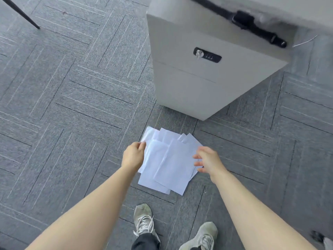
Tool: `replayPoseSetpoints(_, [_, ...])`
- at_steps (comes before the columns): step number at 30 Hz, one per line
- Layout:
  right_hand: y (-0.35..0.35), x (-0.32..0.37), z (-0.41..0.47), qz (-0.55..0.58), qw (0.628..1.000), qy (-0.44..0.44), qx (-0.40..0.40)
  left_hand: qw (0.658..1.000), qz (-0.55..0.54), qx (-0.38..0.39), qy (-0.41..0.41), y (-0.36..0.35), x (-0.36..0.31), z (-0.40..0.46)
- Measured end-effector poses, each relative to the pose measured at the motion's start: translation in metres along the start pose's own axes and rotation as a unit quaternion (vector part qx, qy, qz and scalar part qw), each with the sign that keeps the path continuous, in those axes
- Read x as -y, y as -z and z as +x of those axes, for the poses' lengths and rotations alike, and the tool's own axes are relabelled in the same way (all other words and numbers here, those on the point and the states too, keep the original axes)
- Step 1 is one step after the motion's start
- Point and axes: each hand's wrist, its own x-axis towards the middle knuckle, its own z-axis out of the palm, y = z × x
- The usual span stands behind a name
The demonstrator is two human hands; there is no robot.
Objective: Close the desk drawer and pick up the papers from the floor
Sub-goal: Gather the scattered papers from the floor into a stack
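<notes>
Several white papers lie overlapped on the grey carpet just in front of a pale grey drawer cabinet. The cabinet's drawers look flush and shut; a black combination lock sits on its upper front. My left hand is at the left edge of the pile, fingers curled against the sheets. My right hand hovers at the pile's right edge with fingers spread, holding nothing.
A desk edge with a black strap overhangs the cabinet at the top right. A thin black furniture leg stands at the top left. My two grey shoes are below the papers. Carpet spreads to the left.
</notes>
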Motion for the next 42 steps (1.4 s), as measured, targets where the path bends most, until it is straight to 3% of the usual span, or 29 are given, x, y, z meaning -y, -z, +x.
replayPoseSetpoints(4, [-0.027,-0.108,0.086,-0.037,0.997,-0.073,-0.018,0.997,0.019,0.036,0.06,-0.064,0.097,0.058])
replayPoseSetpoints(9, [-0.046,-0.212,0.212,-0.058,0.99,-0.078,-0.107,0.997,0.036,0.035,0.059,-0.138,0.176,0.161])
replayPoseSetpoints(13, [-0.053,-0.258,0.305,-0.036,0.969,-0.073,-0.234,0.997,0.073,-0.026,0.028,-0.183,0.221,0.234])
replayPoseSetpoints(16, [-0.061,-0.271,0.333,-0.04,0.945,-0.09,-0.313,0.993,0.077,-0.075,0.039,-0.205,0.232,0.262])
replayPoseSetpoints(19, [-0.071,-0.279,0.341,-0.049,0.93,-0.044,-0.361,0.988,0.068,-0.131,0.042,-0.211,0.231,0.271])
replayPoseSetpoints(22, [-0.091,-0.277,0.338,-0.097,0.941,0.01,-0.325,0.988,0.054,-0.138,0.032,-0.215,0.229,0.267])
replayPoseSetpoints(25, [-0.12,-0.27,0.333,-0.099,0.949,0.053,-0.293,0.994,0.03,-0.098,0.028,-0.233,0.226,0.249])
replayPoseSetpoints(28, [-0.141,-0.262,0.33,-0.033,0.958,0.037,-0.283,0.996,-0.066,-0.061,0.026,-0.245,0.23,0.236])
replayPoseSetpoints(31, [-0.134,-0.268,0.331,-0.05,0.946,0.021,-0.321,0.98,-0.195,0.041,0.009,-0.237,0.244,0.233])
replayPoseSetpoints(33, [-0.121,-0.275,0.334,-0.093,0.931,0.002,-0.352,0.978,-0.177,0.108,-0.012,-0.233,0.255,0.229])
replayPoseSetpoints(36, [-0.111,-0.278,0.338,-0.08,0.93,-0.019,-0.359,0.98,-0.148,0.131,-0.022,-0.243,0.259,0.222])
replayPoseSetpoints(39, [-0.115,-0.273,0.34,-0.063,0.95,0.024,-0.305,0.971,-0.185,0.143,-0.039,-0.259,0.242,0.222])
replayPoseSetpoints(42, [-0.117,-0.27,0.341,-0.045,0.974,0.051,-0.214,0.974,-0.156,0.142,-0.078,-0.266,0.222,0.224])
